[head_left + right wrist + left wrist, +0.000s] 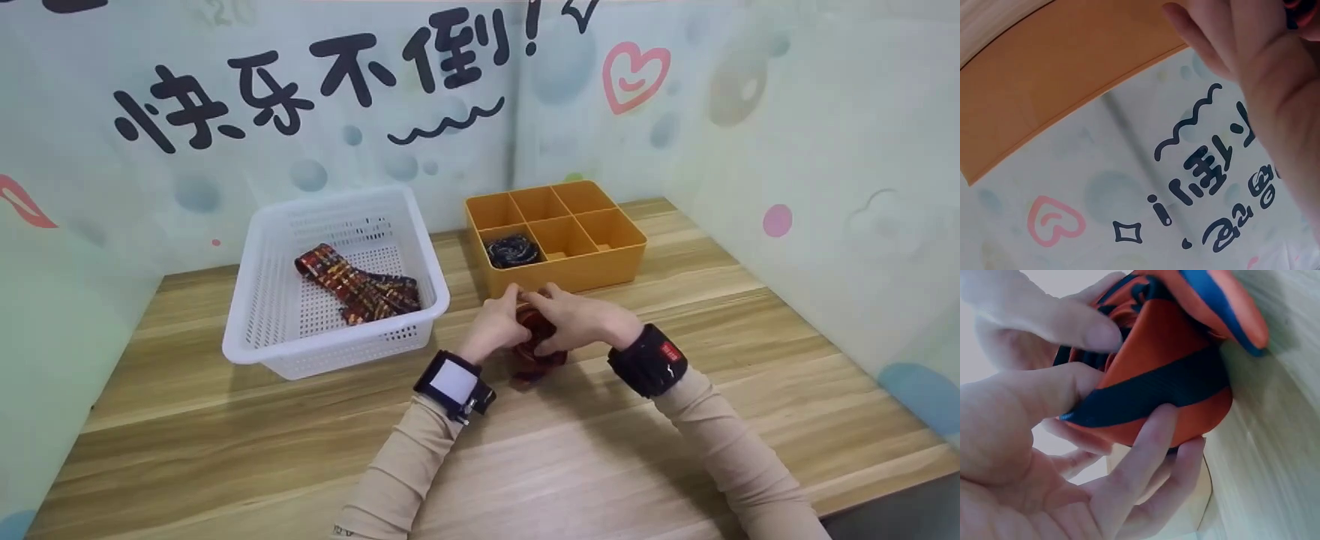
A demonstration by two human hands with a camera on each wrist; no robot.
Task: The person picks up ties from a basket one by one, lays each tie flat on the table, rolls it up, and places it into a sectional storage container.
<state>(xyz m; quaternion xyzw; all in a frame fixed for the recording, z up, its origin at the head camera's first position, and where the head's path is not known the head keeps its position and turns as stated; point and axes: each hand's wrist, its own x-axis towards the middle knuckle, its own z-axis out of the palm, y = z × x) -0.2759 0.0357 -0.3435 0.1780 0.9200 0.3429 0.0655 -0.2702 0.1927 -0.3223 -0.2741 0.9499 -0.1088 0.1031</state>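
A rolled necktie (534, 341) with orange-red and dark blue stripes stands on its edge on the table, just in front of the orange divided box. My left hand (495, 326) holds the roll from the left, thumb and fingers around the striped fabric (1157, 377). From the right, my right hand (574, 322) grips the same roll, and its thumb presses near the coiled layers in the left wrist view. One loose end of the tie (1230, 309) sticks out beside the roll. In the right wrist view, the right hand (1264, 73) hides most of the tie.
The orange box (577, 276) has several compartments; a dark rolled tie (512, 250) sits in its front left one. To the left, a white perforated basket (259, 300) contains loose patterned ties (360, 289). Printed walls enclose the wooden table (300, 450) at the back and sides.
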